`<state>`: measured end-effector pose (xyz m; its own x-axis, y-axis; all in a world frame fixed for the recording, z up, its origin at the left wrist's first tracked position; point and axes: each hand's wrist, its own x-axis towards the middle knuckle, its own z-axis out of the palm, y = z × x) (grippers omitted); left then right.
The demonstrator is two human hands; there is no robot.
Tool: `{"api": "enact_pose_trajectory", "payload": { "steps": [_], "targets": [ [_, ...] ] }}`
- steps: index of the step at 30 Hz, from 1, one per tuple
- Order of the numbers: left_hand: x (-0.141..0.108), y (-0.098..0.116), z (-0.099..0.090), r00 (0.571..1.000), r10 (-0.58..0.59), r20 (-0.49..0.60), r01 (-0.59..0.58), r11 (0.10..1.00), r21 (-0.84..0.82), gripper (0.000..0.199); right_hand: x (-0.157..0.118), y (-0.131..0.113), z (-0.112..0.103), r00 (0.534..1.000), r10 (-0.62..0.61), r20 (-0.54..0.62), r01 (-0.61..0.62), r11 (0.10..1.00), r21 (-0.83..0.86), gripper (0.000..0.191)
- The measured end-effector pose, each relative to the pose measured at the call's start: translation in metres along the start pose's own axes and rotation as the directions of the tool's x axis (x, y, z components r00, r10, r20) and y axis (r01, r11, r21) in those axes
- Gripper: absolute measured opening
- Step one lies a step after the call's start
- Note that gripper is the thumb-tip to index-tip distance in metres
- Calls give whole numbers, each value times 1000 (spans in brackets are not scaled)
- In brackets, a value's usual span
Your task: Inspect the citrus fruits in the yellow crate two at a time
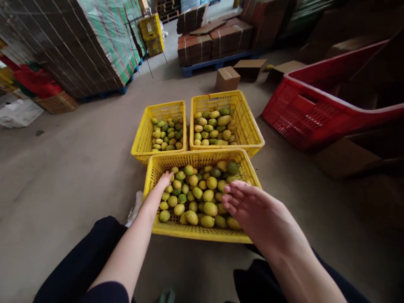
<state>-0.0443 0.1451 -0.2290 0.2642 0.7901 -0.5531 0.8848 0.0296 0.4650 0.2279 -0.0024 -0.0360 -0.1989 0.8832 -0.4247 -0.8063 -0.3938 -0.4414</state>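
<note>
Both hands in near crate (176,229); L hand (165,179) on lemons (202,195); R hand (249,202) hovers

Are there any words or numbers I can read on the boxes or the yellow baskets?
No words or numbers can be read here.
Green printed stack of boxes: printing too blurred to read.
Brown cartons: no readable marks.
Yellow crates and red crate: plain, no labels visible.

Yellow and green lemons (202,195) piled loose in near yellow slatted crate (202,233), heap thickest toward its front edge, a few greener ones by its far right corner, crate upright on floor
</note>
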Motion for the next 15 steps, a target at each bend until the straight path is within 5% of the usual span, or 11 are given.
{"api": "enact_pose_trajectory", "payload": {
  "steps": [4,10,15],
  "targets": [
    [-7,-1,-6,1000,-11,-6,10,993,-115,48,-6,-6,2,997,-28,-71,27,1000,-8,6],
    [-52,3,2,993,52,104,-21,959,-284,44,-13,0,16,994,-55,-100,46,995,-87,3],
    [-113,42,-13,984,124,126,-45,865,-499,47,-11,27,23,982,-114,-153,62,949,-310,13]
  ]
}}
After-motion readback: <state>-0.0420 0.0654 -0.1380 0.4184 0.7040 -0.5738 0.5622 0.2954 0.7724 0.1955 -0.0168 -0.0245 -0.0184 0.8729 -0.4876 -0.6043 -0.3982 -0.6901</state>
